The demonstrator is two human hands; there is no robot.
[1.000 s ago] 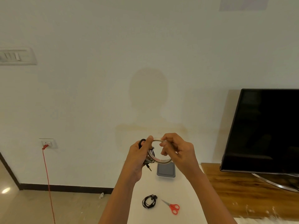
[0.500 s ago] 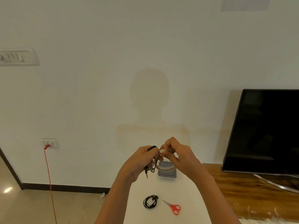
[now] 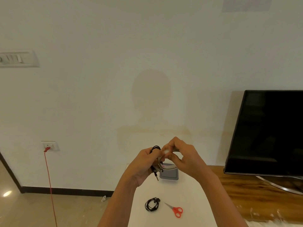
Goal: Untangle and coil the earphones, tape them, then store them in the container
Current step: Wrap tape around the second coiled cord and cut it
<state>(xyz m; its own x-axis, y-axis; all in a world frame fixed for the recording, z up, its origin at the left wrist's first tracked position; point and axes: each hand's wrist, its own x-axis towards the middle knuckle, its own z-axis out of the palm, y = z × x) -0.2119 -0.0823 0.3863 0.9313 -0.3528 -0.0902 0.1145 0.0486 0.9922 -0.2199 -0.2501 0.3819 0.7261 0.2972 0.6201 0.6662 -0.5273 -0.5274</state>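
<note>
My left hand grips a coil of black earphones, whose jack plug hangs below the palm. My right hand pinches a clear tape roll held against the coil, fingers at the tape's edge. Both hands hover above a white table. A grey container sits on the table at the far end, under the hands. A second coiled pair of black earphones lies on the table nearer to me.
Red-handled scissors lie right of the second coil. A black TV stands on a wooden unit to the right. A red cable drops from a wall socket at the left.
Both hands have dropped lower and drawn closer together. The right hand's fingers have closed onto the top of the tape roll beside the earphone coil.
</note>
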